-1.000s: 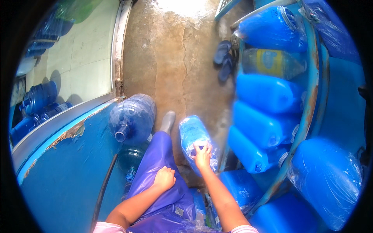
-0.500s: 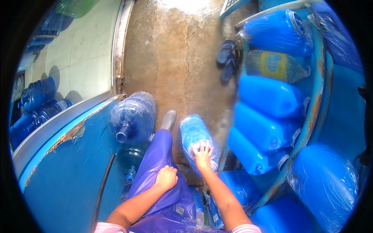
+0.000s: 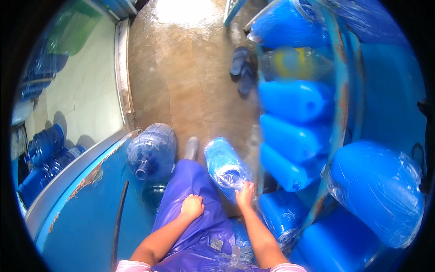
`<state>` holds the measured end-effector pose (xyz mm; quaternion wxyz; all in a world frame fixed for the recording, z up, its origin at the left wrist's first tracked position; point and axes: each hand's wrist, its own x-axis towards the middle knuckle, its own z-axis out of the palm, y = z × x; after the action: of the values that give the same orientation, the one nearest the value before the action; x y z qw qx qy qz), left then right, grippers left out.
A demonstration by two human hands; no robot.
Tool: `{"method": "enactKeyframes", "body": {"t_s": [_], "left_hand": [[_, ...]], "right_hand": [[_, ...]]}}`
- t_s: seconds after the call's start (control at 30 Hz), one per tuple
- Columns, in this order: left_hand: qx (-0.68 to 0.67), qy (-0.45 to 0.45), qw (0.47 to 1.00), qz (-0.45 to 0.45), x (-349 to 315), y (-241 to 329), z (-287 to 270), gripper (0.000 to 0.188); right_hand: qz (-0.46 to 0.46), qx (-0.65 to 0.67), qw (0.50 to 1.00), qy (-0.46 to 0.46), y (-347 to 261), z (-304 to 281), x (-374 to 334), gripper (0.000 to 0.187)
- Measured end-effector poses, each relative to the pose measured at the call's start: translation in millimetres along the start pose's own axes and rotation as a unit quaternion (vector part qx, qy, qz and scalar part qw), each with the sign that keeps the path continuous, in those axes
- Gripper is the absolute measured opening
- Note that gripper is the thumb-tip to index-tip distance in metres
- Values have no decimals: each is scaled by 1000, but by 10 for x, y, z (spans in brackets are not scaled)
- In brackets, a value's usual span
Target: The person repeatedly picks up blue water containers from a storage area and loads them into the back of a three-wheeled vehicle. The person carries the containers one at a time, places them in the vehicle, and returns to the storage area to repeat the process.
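A blue jug [image 3: 219,152] wrapped in clear plastic stands on the floor in front of me, its round white-rimmed top facing up. At the jug's near right edge, my right hand [image 3: 245,194] has its fingers closed on the loose clear plastic wrap [image 3: 238,181]. My left hand [image 3: 192,206] rests with curled fingers on the purple apron [image 3: 190,181] over my thigh. Nothing shows in that left hand.
A large clear water bottle [image 3: 156,147] lies left of my boot [image 3: 191,147]. On the right, several blue jugs [image 3: 290,131] fill a rusty blue rack [image 3: 342,90]. Dark slippers [image 3: 240,68] lie on the wet floor. A peeling blue wall [image 3: 90,213] stands at left.
My right hand has slid from the top of the wrapped jug to its near right edge and now grips the wrap. My left hand stays on the apron. The view has shifted.
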<state>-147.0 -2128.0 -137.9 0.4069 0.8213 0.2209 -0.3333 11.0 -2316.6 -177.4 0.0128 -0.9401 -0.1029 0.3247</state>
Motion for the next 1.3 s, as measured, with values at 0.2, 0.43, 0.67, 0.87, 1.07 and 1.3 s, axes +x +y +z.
{"method": "enactKeyframes", "body": {"t_s": [0.2,0.43,0.67,0.87,1.07,1.3], "left_hand": [[42,-17,999,11,20,32,19,20],[99,-7,994,47,-32,195,-82,22],[204,63,964,157,99,349,-313,19],[323,-27,928,185,441,130,-344,21],[300,-44,935,186,644,-35,-778,20],[-298,66,950,60,825,-191,-1750,28]], "right_hand": [[-18,15,999,-49,482,305,-69,51],[27,98,992,-77,583,778,107,47],[29,143,981,-125,855,994,276,44],[44,150,965,-210,907,1038,420,50],[33,83,964,-251,504,782,514,53],[-33,22,956,-290,-362,-82,693,56]]}}
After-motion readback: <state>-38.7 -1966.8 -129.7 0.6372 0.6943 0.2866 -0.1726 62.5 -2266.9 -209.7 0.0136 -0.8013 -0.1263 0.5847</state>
